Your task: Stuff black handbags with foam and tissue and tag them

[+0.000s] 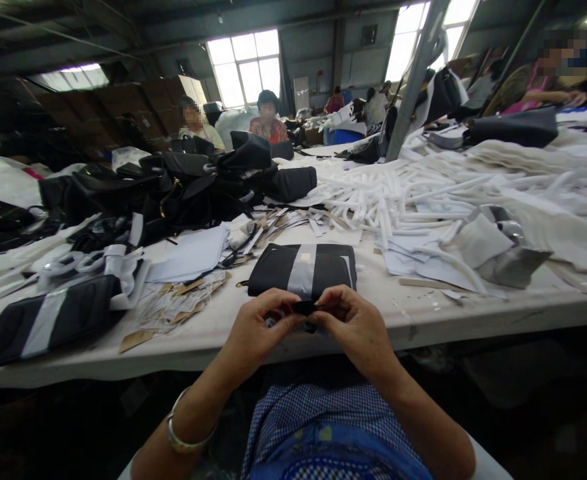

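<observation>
Left hand (259,325) and right hand (357,327) both closed, fingertips pinching small black piece (304,307). Black bag (273,268) lies flat on counter (426,321) just beyond hands, pale band (303,272) already across it; piece's attachment unclear. Second banded bag (81,312) left of hands; cardboard tags (188,288) between. Unbanded-looking black bags (186,167) piled far left, white strips (373,193) far right.
</observation>
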### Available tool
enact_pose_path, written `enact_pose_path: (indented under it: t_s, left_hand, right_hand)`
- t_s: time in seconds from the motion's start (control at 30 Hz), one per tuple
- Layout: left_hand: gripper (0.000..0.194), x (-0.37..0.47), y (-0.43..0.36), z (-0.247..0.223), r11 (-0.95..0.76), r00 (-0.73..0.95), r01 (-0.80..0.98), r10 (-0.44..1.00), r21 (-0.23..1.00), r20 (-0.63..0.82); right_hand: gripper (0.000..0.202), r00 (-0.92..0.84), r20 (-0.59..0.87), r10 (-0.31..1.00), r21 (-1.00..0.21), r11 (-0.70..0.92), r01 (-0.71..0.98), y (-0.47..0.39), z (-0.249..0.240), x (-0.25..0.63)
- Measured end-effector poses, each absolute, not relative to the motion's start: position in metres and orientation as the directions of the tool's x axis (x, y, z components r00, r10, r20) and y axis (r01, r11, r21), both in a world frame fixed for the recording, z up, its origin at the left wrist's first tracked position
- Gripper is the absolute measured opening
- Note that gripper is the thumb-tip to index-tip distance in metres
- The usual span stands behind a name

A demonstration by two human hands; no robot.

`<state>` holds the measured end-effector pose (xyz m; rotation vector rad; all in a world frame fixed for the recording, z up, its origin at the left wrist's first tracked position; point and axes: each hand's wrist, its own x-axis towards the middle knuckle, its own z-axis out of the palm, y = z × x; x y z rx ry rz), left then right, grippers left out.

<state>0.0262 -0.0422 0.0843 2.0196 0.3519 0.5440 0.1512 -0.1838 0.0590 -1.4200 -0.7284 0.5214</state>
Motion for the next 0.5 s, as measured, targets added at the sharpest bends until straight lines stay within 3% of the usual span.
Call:
enact_pose_path:
  t_s: [0.13,0.37,0.5]
  left_hand:
    - [0.011,0.0238,-0.0391,0.0927,-0.455,0.911,0.051,0.387,0.889,0.146]
    - [0.012,0.022,-0.0385,0.0907,-0.509,0.864,0.016,0.439,0.861,0.244]
    - [0.014,0.0218,-0.0389,0.0892,-0.566,0.91,0.018,0.352,0.824,0.221]
  right_hand:
    - [0.017,0.659,0.157,0.736,-0.987,0.103,0.121,-0.1874,0.0578,0.1507]
    - [0.012,0.645,0.246,0.724,-0.959,0.083,0.273,-0.1931,0.0527,0.1447]
    - [0.007,0.634,0.269,0.725,-0.931,0.028,0.363,-0.194,0.0519,0.1436]
